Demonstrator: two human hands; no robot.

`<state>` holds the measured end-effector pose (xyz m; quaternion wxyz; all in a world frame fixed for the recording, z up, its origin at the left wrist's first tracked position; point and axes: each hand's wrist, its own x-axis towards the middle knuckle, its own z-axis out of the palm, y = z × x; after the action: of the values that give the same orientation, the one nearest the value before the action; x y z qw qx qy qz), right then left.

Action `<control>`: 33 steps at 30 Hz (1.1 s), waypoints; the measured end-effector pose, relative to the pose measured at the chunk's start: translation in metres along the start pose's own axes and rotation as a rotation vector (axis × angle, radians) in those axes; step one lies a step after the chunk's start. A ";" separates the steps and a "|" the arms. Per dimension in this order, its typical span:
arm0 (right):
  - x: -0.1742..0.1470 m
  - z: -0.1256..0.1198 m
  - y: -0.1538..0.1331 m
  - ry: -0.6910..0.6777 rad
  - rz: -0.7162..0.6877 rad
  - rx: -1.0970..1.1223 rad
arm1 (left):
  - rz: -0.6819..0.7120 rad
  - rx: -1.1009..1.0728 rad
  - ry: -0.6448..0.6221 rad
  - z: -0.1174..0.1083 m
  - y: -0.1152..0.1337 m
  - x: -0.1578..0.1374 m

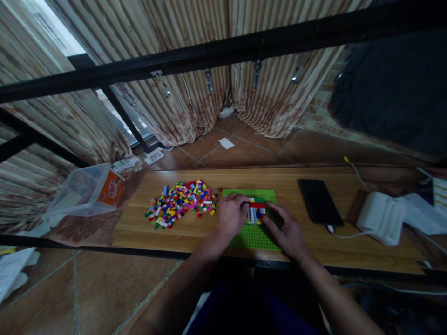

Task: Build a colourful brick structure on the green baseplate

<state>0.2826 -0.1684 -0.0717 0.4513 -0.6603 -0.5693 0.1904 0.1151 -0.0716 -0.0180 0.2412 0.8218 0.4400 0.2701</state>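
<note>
A green studded baseplate [256, 238] lies on the wooden table, bearing a flat build of toy bricks [257, 212] in red, blue, white, yellow and green. My left hand [232, 214] rests over the plate's left part, its fingers bent together at the build's upper left edge. Whatever is between those fingertips is too small and hidden to make out. On the opposite side, my right hand [288, 230] has thumb and fingers apart, the thumb tip at the build's right edge. Left of the plate spreads a pile of loose toy bricks [181, 202] in many colours.
A black tablet or phone [319, 201] with a white cable lies right of the plate, near a white box-shaped device [381, 217]. Beyond the table's left end is a clear plastic bin [84, 190]. A black metal bar [195, 53] crosses above the table's far side.
</note>
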 end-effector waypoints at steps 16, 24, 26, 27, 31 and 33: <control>0.000 0.000 0.000 0.004 -0.011 -0.005 | -0.148 -0.032 0.080 0.010 0.000 0.003; 0.000 0.000 0.000 0.004 -0.016 -0.012 | -0.228 -0.227 0.129 0.022 -0.009 0.004; 0.000 0.000 0.000 0.001 -0.019 -0.014 | -0.238 -0.265 0.139 0.025 -0.011 0.004; 0.000 0.000 0.001 0.000 -0.023 -0.016 | -0.243 -0.274 0.142 0.026 -0.011 0.004; 0.000 0.000 0.001 0.003 -0.035 -0.021 | -0.248 -0.276 0.151 0.026 -0.010 0.004; 0.000 0.000 0.002 -0.003 -0.037 -0.021 | -0.242 -0.261 0.153 0.024 -0.009 0.004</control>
<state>0.2835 -0.1678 -0.0733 0.4468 -0.6540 -0.5842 0.1771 0.1275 -0.0679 -0.0407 0.3424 0.7017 0.5137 0.3557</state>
